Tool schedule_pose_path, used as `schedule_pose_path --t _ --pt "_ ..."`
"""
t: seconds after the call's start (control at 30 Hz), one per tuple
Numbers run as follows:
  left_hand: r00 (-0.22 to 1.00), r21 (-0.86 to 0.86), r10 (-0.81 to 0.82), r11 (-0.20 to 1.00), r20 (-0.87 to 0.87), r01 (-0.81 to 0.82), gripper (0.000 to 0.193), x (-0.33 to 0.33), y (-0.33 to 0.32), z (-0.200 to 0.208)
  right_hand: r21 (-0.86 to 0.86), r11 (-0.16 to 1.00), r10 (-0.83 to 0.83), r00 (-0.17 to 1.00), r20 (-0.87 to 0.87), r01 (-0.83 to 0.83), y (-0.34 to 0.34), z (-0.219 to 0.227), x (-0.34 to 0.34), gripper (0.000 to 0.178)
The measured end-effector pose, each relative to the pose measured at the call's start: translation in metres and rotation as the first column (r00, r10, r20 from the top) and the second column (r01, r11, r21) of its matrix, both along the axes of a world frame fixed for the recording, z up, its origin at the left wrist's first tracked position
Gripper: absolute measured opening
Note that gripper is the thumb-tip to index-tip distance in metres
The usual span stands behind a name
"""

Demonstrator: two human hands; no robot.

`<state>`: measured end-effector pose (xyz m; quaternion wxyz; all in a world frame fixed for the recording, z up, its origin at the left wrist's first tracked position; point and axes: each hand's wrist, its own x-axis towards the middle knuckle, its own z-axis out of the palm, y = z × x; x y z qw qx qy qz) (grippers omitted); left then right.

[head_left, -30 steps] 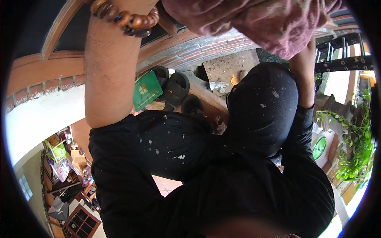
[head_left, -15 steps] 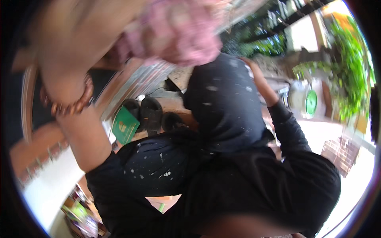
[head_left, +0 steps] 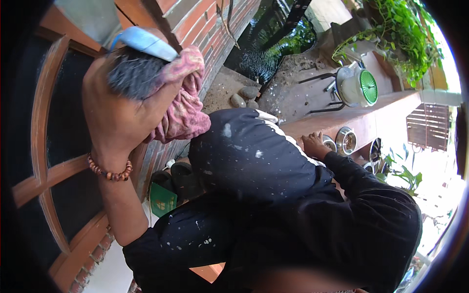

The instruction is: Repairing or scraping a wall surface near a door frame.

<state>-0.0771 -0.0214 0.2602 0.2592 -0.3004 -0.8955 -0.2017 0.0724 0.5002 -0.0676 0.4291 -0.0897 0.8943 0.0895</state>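
Note:
My left hand (head_left: 113, 115) is raised at the upper left, beside a wood-framed door. It is closed around a scrub brush with a blue back (head_left: 146, 43) and dark bristles (head_left: 134, 73) turned toward me. A crumpled pink patterned cloth (head_left: 184, 110) is gripped in the same hand and hangs down beside my knee. A wooden bead bracelet (head_left: 111, 175) circles that wrist. My right hand (head_left: 315, 145) lies on a reddish ledge past my leg, fingers stretched out and holding nothing visible. Metal bowls (head_left: 346, 140) stand right beside it.
The brown wooden door frame (head_left: 43, 117) with dark panes fills the left side. A brick wall (head_left: 195, 24) runs to a dark pond (head_left: 273, 44). A stool (head_left: 347, 85) with a green-topped container (head_left: 368, 88), stones (head_left: 249, 93), dark shoes (head_left: 184, 179) and plants (head_left: 410, 39) surround me.
The view has shifted. My left hand, blurred at the top before, is lower now, and the brush shows clearly with the cloth. My right hand has moved from beside my knee onto the ledge.

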Motion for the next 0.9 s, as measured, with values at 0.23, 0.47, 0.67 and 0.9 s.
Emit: schedule_pose_path --t 0.23,0.47,0.67,0.9 --pt "0.997 -0.064 0.074 0.995 -0.015 -0.075 0.039 -0.021 0.029 -0.009 -0.102 0.995 0.021 1.0 -0.004 -0.022 -0.003 -0.041 0.024 0.07" --pt "0.996 0.176 0.076 0.981 0.04 -0.082 0.045 -0.044 0.015 -0.046 -0.303 0.953 -0.018 1.0 0.002 0.018 0.046 0.007 0.078 0.067" --pt "0.934 0.087 0.357 0.931 -0.017 -0.355 0.05 -0.03 0.005 -0.041 -0.439 0.893 -0.128 0.991 -0.037 0.099 0.068 0.042 0.101 0.065" --pt "0.912 0.121 0.375 0.926 -0.166 -0.359 0.059 -0.027 -0.014 -0.069 -0.616 0.781 -0.214 0.97 -0.116 0.099 0.001 0.02 -0.001 0.063"
